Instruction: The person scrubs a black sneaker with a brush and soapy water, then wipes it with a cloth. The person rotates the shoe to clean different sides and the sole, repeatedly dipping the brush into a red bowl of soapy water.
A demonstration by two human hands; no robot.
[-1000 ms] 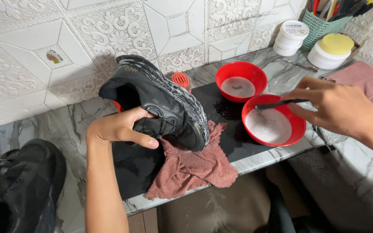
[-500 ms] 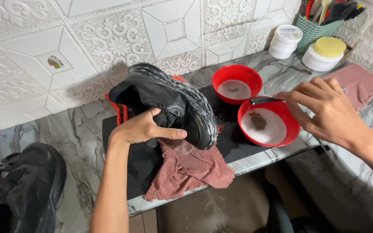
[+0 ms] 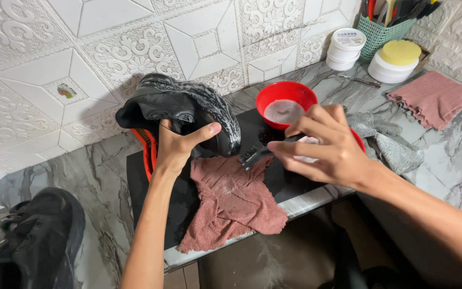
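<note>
My left hand (image 3: 180, 143) grips a black sneaker (image 3: 183, 109) by its side, holding it tilted on its edge over a black mat (image 3: 140, 176). My right hand (image 3: 324, 145) holds a small brush (image 3: 253, 156), its bristles just beside the shoe's toe and above a crumpled pink rag (image 3: 230, 199) lying on the mat. A red bowl (image 3: 284, 101) with whitish liquid stands behind the brush. A second red bowl (image 3: 358, 140) is mostly hidden under my right hand.
A second black shoe (image 3: 38, 235) lies at the left on the marble counter (image 3: 97, 176). A grey cloth (image 3: 389, 142), a pink cloth (image 3: 434, 99), two white tubs (image 3: 346, 48), one with a yellow sponge (image 3: 400, 52), and a green basket of tools (image 3: 386, 29) stand at the right back.
My right hand has lifted the brush out of the near red bowl and brought it left to the shoe's toe. My left hand has tipped the shoe more upright.
</note>
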